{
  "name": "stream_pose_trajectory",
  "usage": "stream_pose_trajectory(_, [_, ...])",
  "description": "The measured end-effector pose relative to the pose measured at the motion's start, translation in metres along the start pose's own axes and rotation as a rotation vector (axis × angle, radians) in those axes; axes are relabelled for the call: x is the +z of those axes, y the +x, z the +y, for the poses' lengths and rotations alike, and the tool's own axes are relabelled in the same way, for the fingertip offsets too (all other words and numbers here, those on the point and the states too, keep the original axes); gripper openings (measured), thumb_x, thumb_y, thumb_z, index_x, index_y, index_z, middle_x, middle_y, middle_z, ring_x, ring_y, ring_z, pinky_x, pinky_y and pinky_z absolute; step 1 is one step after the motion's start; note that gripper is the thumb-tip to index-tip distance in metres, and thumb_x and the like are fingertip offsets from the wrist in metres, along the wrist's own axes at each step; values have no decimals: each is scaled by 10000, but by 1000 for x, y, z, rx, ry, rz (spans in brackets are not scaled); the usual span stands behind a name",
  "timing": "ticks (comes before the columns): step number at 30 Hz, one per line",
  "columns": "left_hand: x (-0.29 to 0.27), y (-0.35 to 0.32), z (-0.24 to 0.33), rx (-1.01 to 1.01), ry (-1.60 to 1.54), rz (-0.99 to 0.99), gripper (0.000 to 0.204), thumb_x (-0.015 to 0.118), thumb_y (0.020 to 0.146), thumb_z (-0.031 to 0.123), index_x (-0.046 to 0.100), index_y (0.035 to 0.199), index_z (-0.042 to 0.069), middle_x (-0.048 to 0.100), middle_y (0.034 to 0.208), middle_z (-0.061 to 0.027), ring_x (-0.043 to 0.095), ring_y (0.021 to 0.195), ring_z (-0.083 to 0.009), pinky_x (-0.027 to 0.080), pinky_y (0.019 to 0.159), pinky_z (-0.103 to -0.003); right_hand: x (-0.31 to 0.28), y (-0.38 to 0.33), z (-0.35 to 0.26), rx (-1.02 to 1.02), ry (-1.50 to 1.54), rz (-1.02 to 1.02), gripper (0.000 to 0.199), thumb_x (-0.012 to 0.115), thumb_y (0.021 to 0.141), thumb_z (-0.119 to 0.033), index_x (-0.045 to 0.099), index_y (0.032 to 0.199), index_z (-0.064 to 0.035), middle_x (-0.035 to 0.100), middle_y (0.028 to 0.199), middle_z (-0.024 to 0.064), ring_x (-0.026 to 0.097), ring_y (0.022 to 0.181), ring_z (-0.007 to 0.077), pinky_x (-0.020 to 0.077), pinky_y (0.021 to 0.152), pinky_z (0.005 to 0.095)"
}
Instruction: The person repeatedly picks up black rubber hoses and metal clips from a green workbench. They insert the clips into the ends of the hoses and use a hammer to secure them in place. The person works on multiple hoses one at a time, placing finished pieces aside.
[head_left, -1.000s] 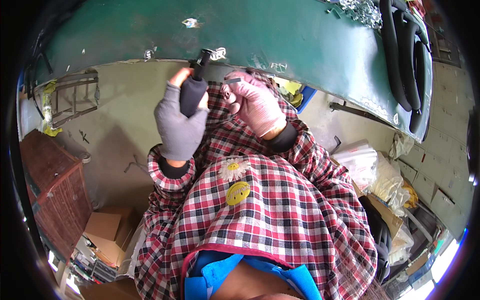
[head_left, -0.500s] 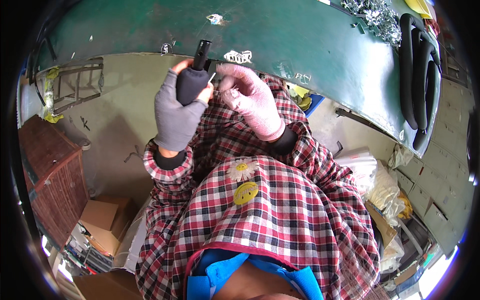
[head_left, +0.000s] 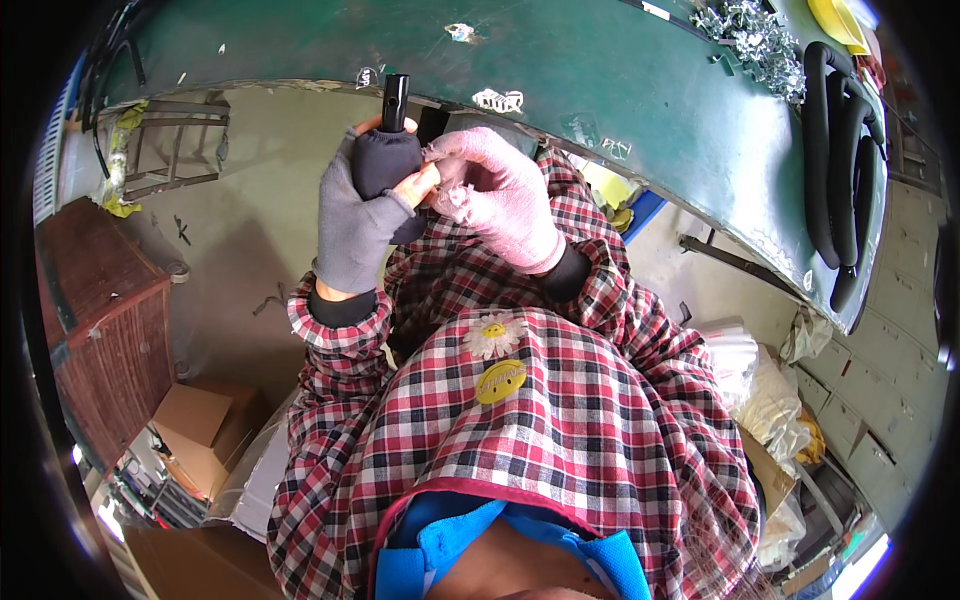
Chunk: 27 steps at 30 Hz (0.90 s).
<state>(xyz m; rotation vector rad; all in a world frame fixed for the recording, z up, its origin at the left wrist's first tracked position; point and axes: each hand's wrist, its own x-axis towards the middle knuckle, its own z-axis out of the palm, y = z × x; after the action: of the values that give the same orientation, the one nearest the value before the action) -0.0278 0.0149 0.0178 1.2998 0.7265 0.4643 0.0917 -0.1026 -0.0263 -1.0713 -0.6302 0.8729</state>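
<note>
So the left hand [head_left: 360, 228], in a grey fingerless glove, is wrapped round a dark padded piece [head_left: 385, 160], fingers behind and thumb across the near side. The padded piece sits upright in that grip, and a bit of it peeks out below the thumb. The black tube [head_left: 396, 103] pokes out the top, clear of the fingers, I guess because gripping round the fat padding is steadier than pinching the bare tube. The right hand [head_left: 497, 198], pink glove, is half curled, fingertips brought in right beside the left thumb, probably so both hands can work at the same spot. Can't tell if it's pinching anything, the fingers hide it. Beyond the hands there's a green table [head_left: 600, 80], and off to the right of them, black foam-covered bars [head_left: 820, 160] and a heap of silvery bits [head_left: 752, 50].
</note>
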Motion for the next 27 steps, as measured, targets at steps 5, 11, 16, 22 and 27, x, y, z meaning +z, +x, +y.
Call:
stream_pose_trajectory(5, [3, -1, 2, 27, -57, -12, 481, 785, 847, 49, 570, 1275, 5, 652, 1031, -27, 641, 887, -89, 537, 820, -243, 3, 1, 5, -12, -27, 20, 279, 767, 789, -24, 652, 1043, -32, 609, 888, 4, 582, 798, 82, 492, 735, 248])
stream_pose_trajectory(11, [13, -6, -1, 94, -72, -8, 512, 785, 859, 54, 544, 1309, 6, 649, 1023, -35, 628, 896, -94, 537, 814, -250, 14, 6, -31, -2, 68, 172, 252, 702, 849, -21, 628, 1090, -26, 585, 814, -31, 541, 701, 38, 470, 646, 212])
stream_pose_trajectory(16, [21, -12, -11, 256, 268, -84, 676, 809, 823, 37, 512, 1430, 43, 688, 1060, -93, 667, 900, -140, 557, 827, -285, -23, 16, -83, 97, 118, 211, 208, 701, 937, -145, 648, 1097, -23, 613, 866, -46, 536, 727, 32, 452, 642, 189])
stream_pose_trajectory(22, [26, -13, -11, 460, 447, -153, 576, 753, 869, -10, 538, 1404, -2, 696, 1212, -121, 661, 960, -136, 532, 871, -283, -40, 30, -90, 426, 25, -38, 317, 755, 904, -279, 681, 1078, -25, 646, 895, -32, 557, 757, 42, 441, 655, 187])
stream_pose_trajectory(27, [28, -13, -14, 488, 578, -124, 586, 754, 866, -17, 536, 1409, 3, 703, 1201, -133, 679, 960, -153, 542, 865, -297, -43, 36, -97, 533, -87, -46, 347, 748, 914, -348, 697, 1085, -51, 630, 797, -29, 547, 627, 37, 411, 535, 187])
